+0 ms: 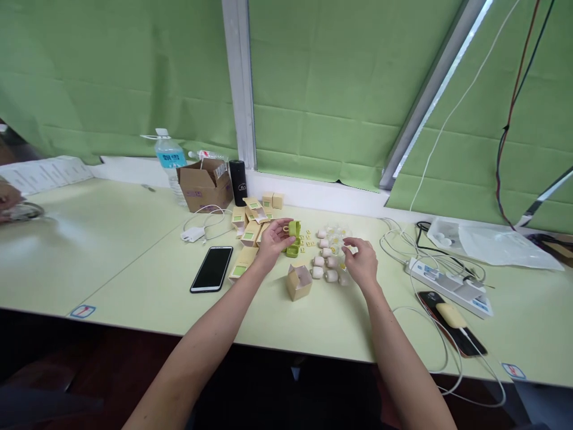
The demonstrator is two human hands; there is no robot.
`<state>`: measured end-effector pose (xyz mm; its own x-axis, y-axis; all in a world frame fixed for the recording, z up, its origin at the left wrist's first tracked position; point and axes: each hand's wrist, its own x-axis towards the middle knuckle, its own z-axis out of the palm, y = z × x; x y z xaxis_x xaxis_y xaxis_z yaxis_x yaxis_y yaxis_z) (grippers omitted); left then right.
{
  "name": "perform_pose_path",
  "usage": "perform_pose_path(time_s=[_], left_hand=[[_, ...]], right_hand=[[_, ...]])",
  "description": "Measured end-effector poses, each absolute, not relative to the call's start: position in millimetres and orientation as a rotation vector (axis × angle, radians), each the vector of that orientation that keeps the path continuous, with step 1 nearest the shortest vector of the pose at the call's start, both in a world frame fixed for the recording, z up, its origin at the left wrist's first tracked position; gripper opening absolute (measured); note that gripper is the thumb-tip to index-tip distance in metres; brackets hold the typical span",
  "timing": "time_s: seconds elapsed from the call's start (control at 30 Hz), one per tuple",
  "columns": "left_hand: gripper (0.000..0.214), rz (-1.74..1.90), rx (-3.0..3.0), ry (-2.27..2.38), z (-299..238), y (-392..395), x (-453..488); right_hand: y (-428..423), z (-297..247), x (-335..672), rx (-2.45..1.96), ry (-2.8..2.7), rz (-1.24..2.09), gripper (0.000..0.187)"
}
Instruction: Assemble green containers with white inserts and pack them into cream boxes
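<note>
My left hand (274,243) is closed on a small green case (294,229), held just above the table. Another green case (292,251) lies right below it. Tiny yellow-green pieces (308,243) are spread to the right of the cases. Over on the right, my right hand (362,261) has its thumb and forefinger slightly apart beside several clear plastic pieces with yellow parts (335,240); nothing shows between the fingertips. Several small white rounded pieces (318,261) stand between the hands. An open small cardboard box (299,283) sits nearest to me.
Small yellow boxes (249,234) are piled behind my left hand. A phone (212,269) lies left, with a brown carton (206,186), a black bottle (238,183) and a water bottle (170,158) farther back. A power strip (447,286) and cables occupy the right. Another person's hand (9,197) shows far left.
</note>
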<state>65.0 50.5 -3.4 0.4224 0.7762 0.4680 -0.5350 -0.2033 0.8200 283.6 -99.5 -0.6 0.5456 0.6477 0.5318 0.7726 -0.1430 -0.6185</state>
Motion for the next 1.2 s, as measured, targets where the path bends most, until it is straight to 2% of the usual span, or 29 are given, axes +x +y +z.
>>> perform_pose_path(time_s=[0.17,0.33,0.53,0.77,0.9,1.03,1.2], left_hand=[[0.061,1.180,1.297,0.251,-6.9,52.0,64.9],[0.063,1.134,1.266,0.225,-4.5,49.1,63.9],[0.063,1.083,1.147,0.160,5.8,40.3,61.2],[0.060,1.066,1.118,0.131,6.9,38.1,61.3],[0.058,1.066,1.118,0.127,6.0,38.7,62.4],[0.056,1.084,1.196,0.131,5.8,37.4,63.5],[0.055,1.093,1.378,0.121,10.3,29.6,62.0]], right_hand=[[-101.1,-1.2,287.6,-1.876,-1.168,-0.252,0.021],[-100.9,-0.8,265.0,-1.869,-1.720,-0.183,0.014],[-100.9,-5.1,234.9,-2.036,-2.063,-0.262,0.028],[-97.1,-8.6,228.1,-2.106,-2.127,-0.344,0.021],[-98.0,-6.8,233.7,-2.026,-2.006,-0.204,0.020],[-95.2,-0.3,240.9,-1.670,-1.626,0.108,0.017],[-81.3,17.7,228.4,-1.217,-1.137,0.480,0.041]])
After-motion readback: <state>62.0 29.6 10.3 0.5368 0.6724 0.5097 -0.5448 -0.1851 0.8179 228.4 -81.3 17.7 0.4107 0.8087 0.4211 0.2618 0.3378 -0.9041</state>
